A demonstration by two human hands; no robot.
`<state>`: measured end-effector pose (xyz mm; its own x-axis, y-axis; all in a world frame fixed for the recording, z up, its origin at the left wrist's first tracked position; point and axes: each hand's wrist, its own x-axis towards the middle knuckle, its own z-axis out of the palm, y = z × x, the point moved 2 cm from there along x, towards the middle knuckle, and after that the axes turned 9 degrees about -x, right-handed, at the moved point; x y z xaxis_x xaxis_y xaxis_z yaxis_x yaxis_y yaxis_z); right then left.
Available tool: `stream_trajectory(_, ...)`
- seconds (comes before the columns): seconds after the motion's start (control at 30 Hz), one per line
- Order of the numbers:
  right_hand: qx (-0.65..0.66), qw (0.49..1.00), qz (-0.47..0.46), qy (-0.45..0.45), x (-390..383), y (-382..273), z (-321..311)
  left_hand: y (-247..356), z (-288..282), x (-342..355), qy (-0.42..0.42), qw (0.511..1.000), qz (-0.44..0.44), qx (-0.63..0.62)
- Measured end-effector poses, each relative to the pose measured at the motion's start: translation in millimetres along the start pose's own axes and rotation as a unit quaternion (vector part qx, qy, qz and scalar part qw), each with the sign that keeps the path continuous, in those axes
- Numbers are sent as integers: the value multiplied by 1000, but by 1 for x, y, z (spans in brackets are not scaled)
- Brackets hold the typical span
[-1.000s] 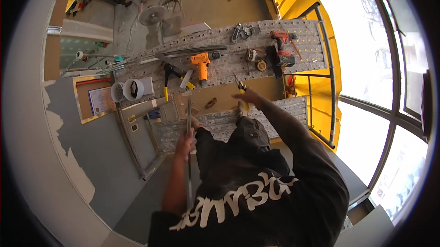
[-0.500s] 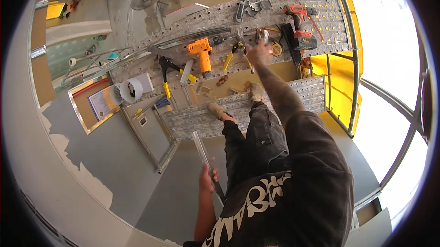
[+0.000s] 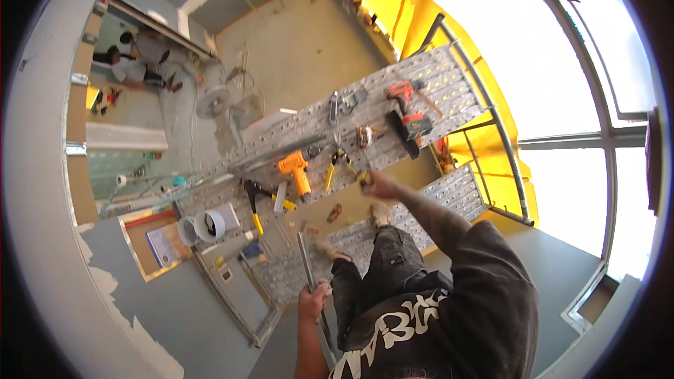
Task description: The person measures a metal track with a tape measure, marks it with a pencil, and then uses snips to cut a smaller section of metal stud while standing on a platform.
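While the left hand grasps a long metal strip beside the person's leg, the fingers of the right hand are closed around a small yellow object, possibly a tape measure, though blur prevents certainty. It appears at the near edge of the perforated platform; a loosened grip could drop it into the gap beyond. Being held one-handed, the strip could pivot and strike the leg.
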<state>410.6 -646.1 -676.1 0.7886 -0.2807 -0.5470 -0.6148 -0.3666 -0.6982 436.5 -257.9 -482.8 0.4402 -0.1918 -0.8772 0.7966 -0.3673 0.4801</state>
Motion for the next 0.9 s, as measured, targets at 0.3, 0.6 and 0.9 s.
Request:
stream_trajectory(0.3, 56, 935, -342, -71, -197, -195, 56, 93, 29, -20, -115, 953, 254, 117)
stream_trajectory(0.6, -176, 962, -210, -3, -249, -257, 34, 130, -40, -27, -124, 933, 289, 177)
stream_trajectory(0.9, -125, 979, -157, 33, -274, -233, 23, 152, -104, -32, -43, 952, 302, -11)
